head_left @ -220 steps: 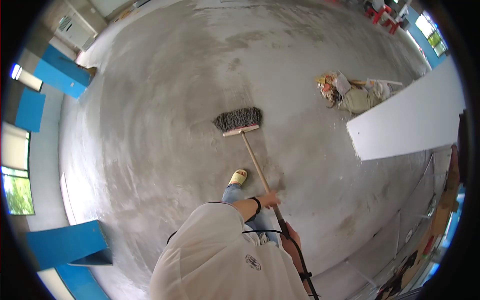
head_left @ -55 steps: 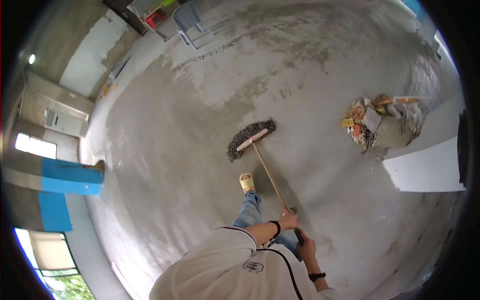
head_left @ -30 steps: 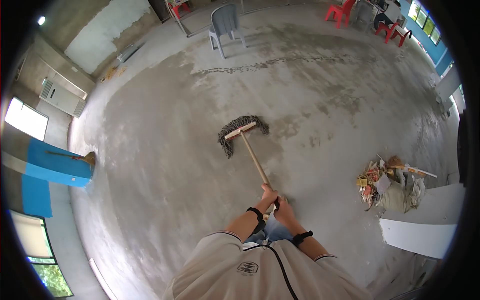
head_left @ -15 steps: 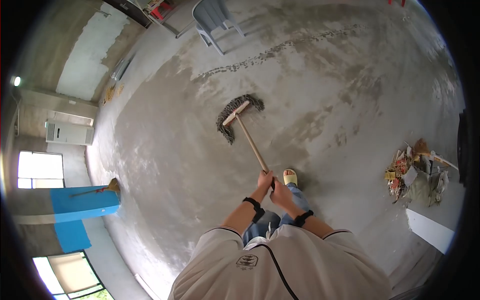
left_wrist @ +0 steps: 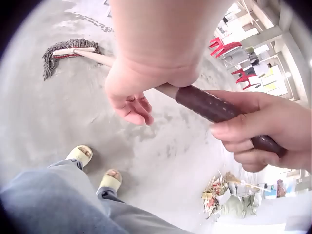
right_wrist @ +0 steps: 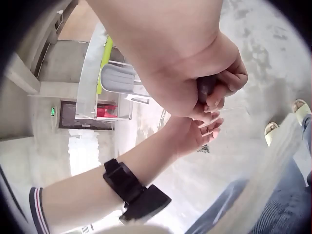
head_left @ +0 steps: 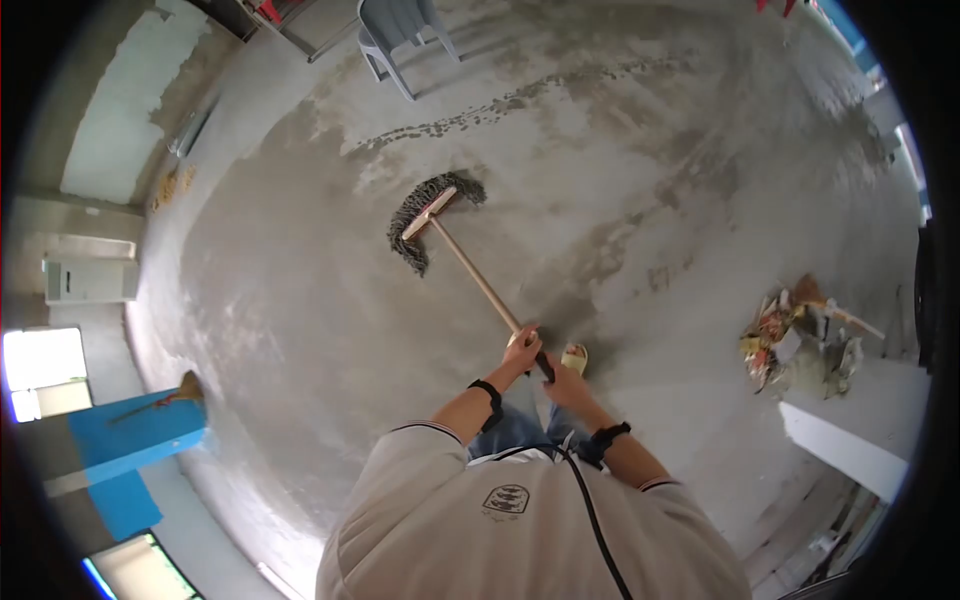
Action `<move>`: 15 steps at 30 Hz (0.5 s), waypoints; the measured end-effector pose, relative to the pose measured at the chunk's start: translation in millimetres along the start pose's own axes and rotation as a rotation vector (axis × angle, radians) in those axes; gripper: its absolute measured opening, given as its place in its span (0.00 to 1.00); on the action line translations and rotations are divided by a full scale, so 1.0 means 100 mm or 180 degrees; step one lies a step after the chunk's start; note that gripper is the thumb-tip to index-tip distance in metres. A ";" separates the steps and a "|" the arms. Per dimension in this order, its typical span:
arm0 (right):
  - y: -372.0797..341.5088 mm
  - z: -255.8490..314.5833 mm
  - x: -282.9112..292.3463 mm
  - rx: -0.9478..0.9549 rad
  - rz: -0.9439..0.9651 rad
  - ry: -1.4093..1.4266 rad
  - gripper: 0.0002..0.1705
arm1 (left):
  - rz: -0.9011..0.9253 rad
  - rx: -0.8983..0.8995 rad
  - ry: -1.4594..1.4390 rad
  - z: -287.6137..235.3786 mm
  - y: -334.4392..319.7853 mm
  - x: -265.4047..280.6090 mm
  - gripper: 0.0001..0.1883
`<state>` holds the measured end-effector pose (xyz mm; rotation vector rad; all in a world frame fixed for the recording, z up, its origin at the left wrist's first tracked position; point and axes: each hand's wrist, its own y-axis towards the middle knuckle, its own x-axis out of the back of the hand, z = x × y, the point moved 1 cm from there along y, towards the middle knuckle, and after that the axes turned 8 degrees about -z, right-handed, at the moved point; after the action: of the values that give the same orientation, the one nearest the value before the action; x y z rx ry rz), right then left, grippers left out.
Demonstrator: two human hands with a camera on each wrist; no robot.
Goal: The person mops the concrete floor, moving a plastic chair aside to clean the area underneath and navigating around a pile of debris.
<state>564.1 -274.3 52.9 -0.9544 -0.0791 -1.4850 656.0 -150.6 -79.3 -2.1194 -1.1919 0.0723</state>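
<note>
A string mop (head_left: 430,213) with dark grey strands lies on the concrete floor ahead, its strands bent in an arc around a wooden crossbar. Its pale wooden handle (head_left: 475,272) slants back towards the body. The left hand (head_left: 520,350) holds the wood just ahead of the dark sleeve, its fingers loosely curled on the underside in the left wrist view. Behind it, the right hand (head_left: 568,385) grips the dark brown sleeve (left_wrist: 207,103) at the handle's end, thumb along the top. In the right wrist view the dark end of the handle (right_wrist: 207,87) shows within the right fist.
A pile of rubbish (head_left: 800,345) lies to the right, near a white panel (head_left: 840,450). A grey chair (head_left: 405,35) stands ahead. At left, a broom (head_left: 188,388) leans by a blue-painted pillar (head_left: 140,430). Damp patches mark the floor; yellow slippers (left_wrist: 111,180) are on the person's feet.
Over the last second the mop head has swung forward and to the left, both hands still on the handle. Earlier, the chair was out of view; the person has since turned and moved.
</note>
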 end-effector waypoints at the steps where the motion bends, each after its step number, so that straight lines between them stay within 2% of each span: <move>1: -0.01 0.03 0.01 -0.0057 -0.0001 -0.0096 0.36 | -0.0031 -0.0044 -0.0084 -0.05 0.02 0.04 0.30; 3: 0.10 -0.03 -0.04 0.0165 -0.0100 -0.0160 0.37 | 0.0163 0.0080 0.0134 -0.14 -0.06 0.14 0.34; 4: 0.07 0.04 -0.05 0.0089 0.0030 -0.0212 0.37 | -0.0194 -0.0021 0.0635 0.09 0.06 0.08 0.39; 5: 0.02 0.13 -0.04 0.0004 0.0152 -0.0255 0.37 | -0.0207 -0.0007 0.0608 -0.08 -0.02 0.16 0.39; 7: 0.00 0.32 0.06 -0.0009 0.0194 -0.0198 0.37 | -0.0674 0.0626 0.0174 -0.37 -0.18 0.29 0.43; 8: -0.01 0.37 0.10 -0.0003 0.0205 -0.0133 0.38 | -0.0672 0.0625 0.0156 -0.31 -0.18 0.23 0.43; 10: -0.04 0.34 0.14 0.0055 0.0134 -0.0176 0.37 | -0.1167 -0.0018 0.0244 -0.35 -0.17 0.17 0.45; 14: -0.30 -0.01 0.19 0.0284 -0.0142 0.0007 0.32 | -0.1134 -0.0244 0.0453 -0.37 -0.35 -0.11 0.40; 15: -0.40 -0.14 0.22 0.0316 -0.0138 -0.0017 0.32 | -0.0999 -0.0676 0.1009 -0.33 -0.38 -0.23 0.34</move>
<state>526.3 -292.5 75.7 -0.8812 -0.1768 -1.5043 627.5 -173.6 -37.9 -1.9951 -1.3645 -0.5328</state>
